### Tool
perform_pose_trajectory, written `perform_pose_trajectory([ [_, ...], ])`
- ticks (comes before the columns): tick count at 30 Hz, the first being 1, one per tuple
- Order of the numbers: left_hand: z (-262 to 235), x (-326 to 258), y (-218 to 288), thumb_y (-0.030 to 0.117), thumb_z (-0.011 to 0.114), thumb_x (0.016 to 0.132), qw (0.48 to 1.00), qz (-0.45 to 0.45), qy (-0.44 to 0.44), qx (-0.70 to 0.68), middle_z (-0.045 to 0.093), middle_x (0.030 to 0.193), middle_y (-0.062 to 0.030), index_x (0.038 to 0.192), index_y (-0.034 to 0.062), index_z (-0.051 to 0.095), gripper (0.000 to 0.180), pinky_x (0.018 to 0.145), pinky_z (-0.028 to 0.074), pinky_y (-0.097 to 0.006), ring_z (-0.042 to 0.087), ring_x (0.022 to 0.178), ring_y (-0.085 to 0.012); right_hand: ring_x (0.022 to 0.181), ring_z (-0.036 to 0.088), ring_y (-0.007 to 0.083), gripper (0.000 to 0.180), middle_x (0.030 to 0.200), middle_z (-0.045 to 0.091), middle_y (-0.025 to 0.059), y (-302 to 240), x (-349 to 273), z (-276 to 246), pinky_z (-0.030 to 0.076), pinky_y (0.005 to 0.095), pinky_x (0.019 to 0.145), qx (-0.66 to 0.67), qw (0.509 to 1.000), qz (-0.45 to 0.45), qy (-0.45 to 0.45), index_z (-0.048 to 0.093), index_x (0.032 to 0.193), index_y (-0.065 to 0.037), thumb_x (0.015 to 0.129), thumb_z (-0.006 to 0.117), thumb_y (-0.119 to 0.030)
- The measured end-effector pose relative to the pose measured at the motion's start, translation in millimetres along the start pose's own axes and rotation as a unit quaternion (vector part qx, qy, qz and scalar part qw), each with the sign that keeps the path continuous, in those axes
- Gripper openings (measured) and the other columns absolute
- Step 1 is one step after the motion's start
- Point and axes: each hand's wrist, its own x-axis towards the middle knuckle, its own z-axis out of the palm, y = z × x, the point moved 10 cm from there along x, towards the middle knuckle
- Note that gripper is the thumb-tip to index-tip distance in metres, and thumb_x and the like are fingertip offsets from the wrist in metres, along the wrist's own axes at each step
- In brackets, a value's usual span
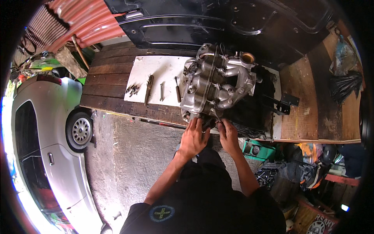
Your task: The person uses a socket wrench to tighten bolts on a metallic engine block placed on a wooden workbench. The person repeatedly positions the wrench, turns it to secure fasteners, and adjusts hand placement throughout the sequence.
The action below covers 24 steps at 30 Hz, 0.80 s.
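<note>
A grey metal intake manifold (201, 91) with curved pipes and a round brass-coloured opening lies on the wooden bench. At its near end, my left hand (191, 138) has its fingers bent over a dark part on the manifold's edge. Just to the right, my right hand (229, 136) has thumb and fingers drawn together by the same end; whatever they pinch is too small to make out. Left of the manifold, a white board (140, 74) carries a small group of bolts (133, 89), a dark worn tool (149, 89), a wrench (161, 91) and a black-handled tool (178, 91).
Black cloth or plastic (249, 117) lies under the manifold's right side, near a black metal bracket (282, 105). A black panel (175, 23) stands behind the bench (105, 80). A silver car (58, 117) is at left; a green case (259, 151) sits below the bench's right.
</note>
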Motion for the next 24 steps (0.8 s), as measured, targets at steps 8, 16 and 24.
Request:
perform_pose_trajectory([
  [8, 21.0, -11.3, -36.2, 0.021, 0.064, 0.084, 0.968, -0.177, 0.167, -0.061, 0.045, 0.088, -0.0266, 0.097, -0.0071, 0.038, 0.04, 0.07, 0.044, -0.049, 0.05, 0.076, -0.0434, 0.071, 0.062, 0.0303, 0.019, 0.079, 0.062, 0.0167, 9.3, 11.1, 13.8, 0.048, 0.0385, 0.062, 0.04, 0.999, 0.022, -0.011, 0.055, 0.095, 0.0, 0.084, 0.062, -0.014],
  [16, 88.5, -43.7, -80.8, 0.016, 0.07, 0.078, 0.713, -0.386, 0.141, -0.568, 0.06, 0.103, -0.0121, 0.104, 0.001, 0.054, 0.034, 0.083, 0.043, -0.036, 0.056, 0.098, -0.021, 0.085, 0.06, 0.0387, 0.023, 0.09, 0.062, 0.0193, -14.0, 18.5, 15.9, 0.046, 0.0437, 0.073, -0.01, 0.998, -0.058, 0.016, 0.055, 0.098, 0.0, 0.084, 0.059, -0.018],
  [24, 98.9, -27.9, -74.8, 0.006, 0.06, 0.083, 0.633, -0.336, 0.141, -0.683, 0.064, 0.09, -0.0112, 0.1, -0.0006, 0.058, 0.018, 0.073, 0.052, -0.033, 0.063, 0.083, -0.0208, 0.094, 0.061, 0.0385, 0.038, 0.102, 0.062, 0.022, 5.8, 16.6, 32.8, 0.047, 0.0438, 0.084, -0.005, 0.997, -0.055, -0.047, 0.053, 0.114, 0.003, 0.083, 0.061, -0.016],
])
